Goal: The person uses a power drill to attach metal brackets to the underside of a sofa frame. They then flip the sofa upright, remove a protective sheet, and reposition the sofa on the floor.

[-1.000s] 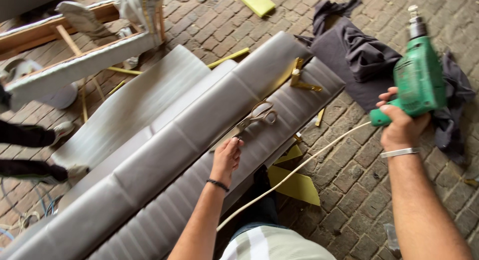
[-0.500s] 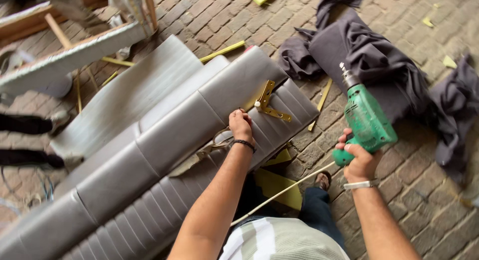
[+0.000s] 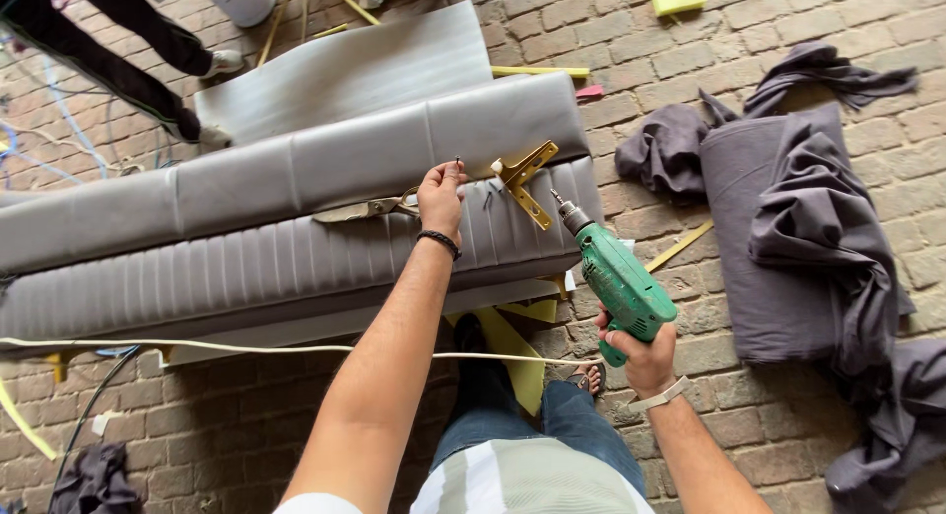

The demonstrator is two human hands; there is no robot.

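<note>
While the right hand (image 3: 639, 354) wraps its fingers tight round the pistol grip of a green power drill (image 3: 616, 277), the tool sits just below and to the right of the middle of the view, above a bare brick floor (image 3: 296, 425). Its long axis runs on a slant, from the handle at about five o'clock up to the bit at about eleven o'clock, so the nose points up and leftward toward a brass-coloured bracket (image 3: 522, 181). The tip stops just short of that bracket, not touching it. The drill has a bright green plastic body with ribbed vents, a dark metal chuck and a thin bit; a pale cord (image 3: 246, 348) trails from the handle out toward nine o'clock, across the lower part of the view.

Farther out, at about twelve o'clock from the person's knees, the left hand (image 3: 440, 197) rests on a long grey upholstered cushion (image 3: 296, 238), its fingertips pinched narrow on a small dark screw (image 3: 458, 162) held upright. A pair of scissors (image 3: 370, 209) lies on the cushion just beside that hand, toward nine o'clock. The bracket lies on the same cushion at the hand's three o'clock.

Beyond, at two to three o'clock, a roll of grey fabric (image 3: 778, 238) lies crumpled on the bricks. At eleven o'clock, another person's dark trouser legs (image 3: 108, 51) stand near the cushion's far edge.
</note>
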